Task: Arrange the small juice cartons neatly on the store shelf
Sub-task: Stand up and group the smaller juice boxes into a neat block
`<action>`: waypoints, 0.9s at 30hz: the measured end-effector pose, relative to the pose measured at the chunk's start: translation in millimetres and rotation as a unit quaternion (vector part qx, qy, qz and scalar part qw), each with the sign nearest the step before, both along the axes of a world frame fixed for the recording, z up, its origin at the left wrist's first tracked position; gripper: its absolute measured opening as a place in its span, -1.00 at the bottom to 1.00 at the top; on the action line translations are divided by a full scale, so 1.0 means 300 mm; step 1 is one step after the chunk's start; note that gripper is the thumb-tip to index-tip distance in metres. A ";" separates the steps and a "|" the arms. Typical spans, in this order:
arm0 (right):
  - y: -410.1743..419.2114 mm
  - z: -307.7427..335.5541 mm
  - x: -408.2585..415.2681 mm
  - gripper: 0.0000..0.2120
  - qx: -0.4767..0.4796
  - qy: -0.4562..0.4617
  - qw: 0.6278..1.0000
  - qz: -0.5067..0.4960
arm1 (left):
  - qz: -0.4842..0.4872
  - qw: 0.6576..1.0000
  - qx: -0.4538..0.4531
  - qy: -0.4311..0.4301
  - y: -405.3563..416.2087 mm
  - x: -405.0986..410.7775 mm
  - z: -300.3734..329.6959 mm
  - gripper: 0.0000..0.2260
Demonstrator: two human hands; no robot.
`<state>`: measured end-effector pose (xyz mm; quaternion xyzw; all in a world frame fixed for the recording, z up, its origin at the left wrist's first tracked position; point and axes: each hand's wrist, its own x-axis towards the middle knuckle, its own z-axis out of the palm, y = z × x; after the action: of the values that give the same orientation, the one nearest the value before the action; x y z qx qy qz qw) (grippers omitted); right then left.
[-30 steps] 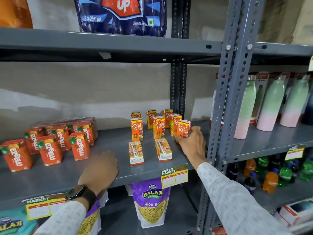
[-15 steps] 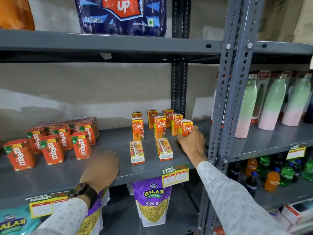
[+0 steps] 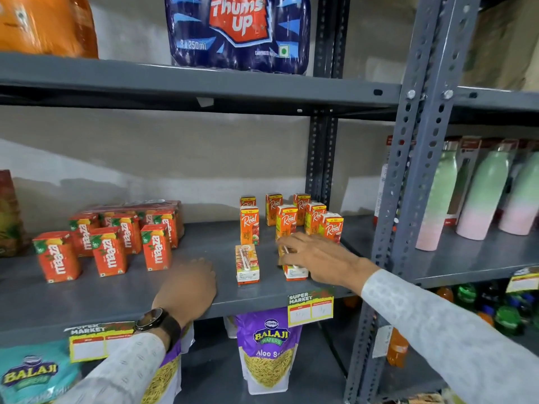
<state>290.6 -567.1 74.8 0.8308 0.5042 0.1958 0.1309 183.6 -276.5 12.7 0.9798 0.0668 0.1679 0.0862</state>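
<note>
Several small orange Real juice cartons (image 3: 249,225) stand upright in rows at the right of the grey shelf (image 3: 122,295). Two more lie flat in front of them. One flat carton (image 3: 247,265) lies free. My right hand (image 3: 318,259) lies over the other flat carton (image 3: 296,271), fingers curled around it. My left hand (image 3: 189,284), with a black watch at the wrist, rests palm down on the shelf's front edge and holds nothing. Red Maaza cartons (image 3: 108,255) stand grouped at the left.
A grey perforated upright post (image 3: 399,199) stands just right of the Real cartons. Pastel bottles (image 3: 484,196) fill the neighbouring shelf. A Thums Up pack (image 3: 239,30) sits on the shelf above. Balaji snack bags (image 3: 267,348) hang below, behind price tags (image 3: 310,307).
My right hand has left the rightmost standing Real carton and moved forward and left onto the flat carton. The left hand has stayed in place.
</note>
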 end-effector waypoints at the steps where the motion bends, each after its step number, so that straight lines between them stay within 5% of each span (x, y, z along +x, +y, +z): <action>1: 0.005 0.013 0.011 -0.36 -0.006 -0.003 1.000 0.013 | 0.000 1.000 0.002 0.001 0.002 -0.001 0.000 -0.56; 4: -0.001 0.055 0.026 -0.28 0.117 0.048 0.992 0.021 | 0.001 1.000 0.024 0.003 0.004 0.000 -0.004 -0.57; 6: -0.003 0.088 0.019 -0.34 0.287 0.146 0.946 -0.020 | 0.002 0.999 0.036 0.006 0.003 0.002 -0.005 -0.56; 9: 0.039 0.117 -0.005 -0.54 0.556 0.241 0.794 -0.044 | 0.003 0.999 0.052 0.011 0.008 0.006 -0.009 -0.56; 12: 0.095 0.095 -0.007 -0.57 0.702 0.238 0.662 -0.111 | -0.001 0.998 0.068 0.017 0.011 0.007 -0.013 -0.55; 14: 0.117 0.047 0.010 -0.53 0.709 0.185 0.659 -0.170 | -0.001 0.998 0.059 0.019 0.013 0.011 -0.013 -0.56; 21: 0.159 -0.112 0.029 -0.51 0.611 0.118 0.743 -0.248 | 0.002 0.994 0.103 0.032 0.024 0.019 -0.022 -0.52; 27: 0.171 -0.133 0.027 -0.40 0.584 0.103 0.753 -0.284 | -0.002 0.997 0.069 0.016 0.023 0.016 -0.030 -0.50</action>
<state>298.7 -515.9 35.1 0.8658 0.0428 0.3190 -0.3831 188.3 -269.6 3.8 0.9860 0.0541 0.1565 0.0177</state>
